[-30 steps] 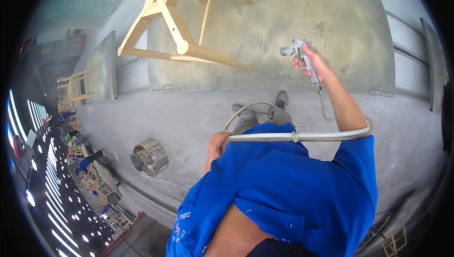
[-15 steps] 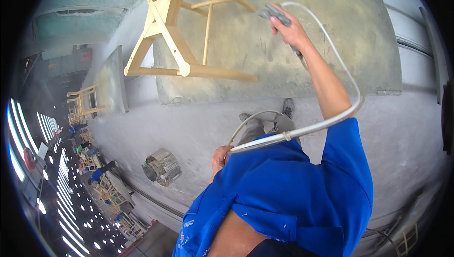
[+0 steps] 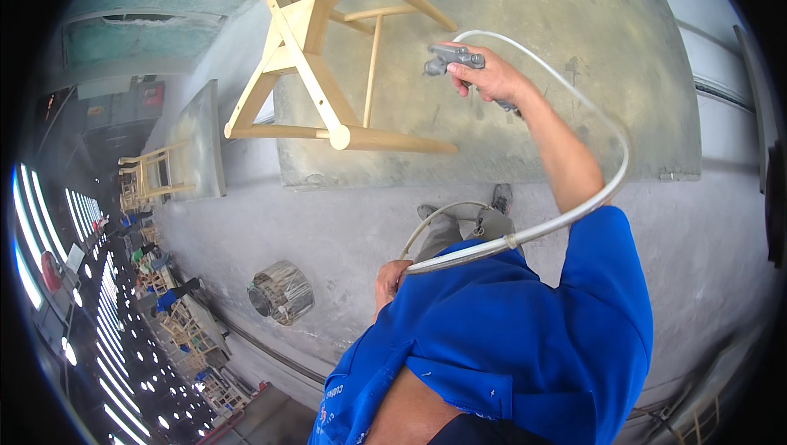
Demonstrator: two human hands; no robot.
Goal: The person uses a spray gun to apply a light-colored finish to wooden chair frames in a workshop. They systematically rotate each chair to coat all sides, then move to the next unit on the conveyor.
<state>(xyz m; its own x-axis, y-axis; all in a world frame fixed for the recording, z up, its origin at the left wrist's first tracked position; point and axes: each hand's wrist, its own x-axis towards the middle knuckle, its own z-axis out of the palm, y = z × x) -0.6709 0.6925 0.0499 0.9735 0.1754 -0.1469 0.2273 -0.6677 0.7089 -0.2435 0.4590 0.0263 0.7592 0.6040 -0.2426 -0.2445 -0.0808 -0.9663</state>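
My right hand [image 3: 493,76] grips a grey spray gun [image 3: 451,58], its nozzle pointing left toward a pale wooden chair frame [image 3: 305,60]. The chair lies tipped on its side across the left part of a stained board [image 3: 574,101], apart from the gun. From the gun a whitish hose [image 3: 602,117] loops past my right elbow and runs back across my waist. My left hand [image 3: 388,283] is closed around the hose at my left side. The tips of its fingers are partly hidden.
A coated round bucket [image 3: 281,292] stands on the grey floor to my left. Beyond it are another panel [image 3: 201,146] with a chair frame [image 3: 154,173] beside it, and people among more furniture frames. A pale wall [image 3: 721,52] runs along the right.
My right hand has brought the spray gun down and a little left, closer to my body, and its angle has changed. The left hand keeps its hold on the hose.
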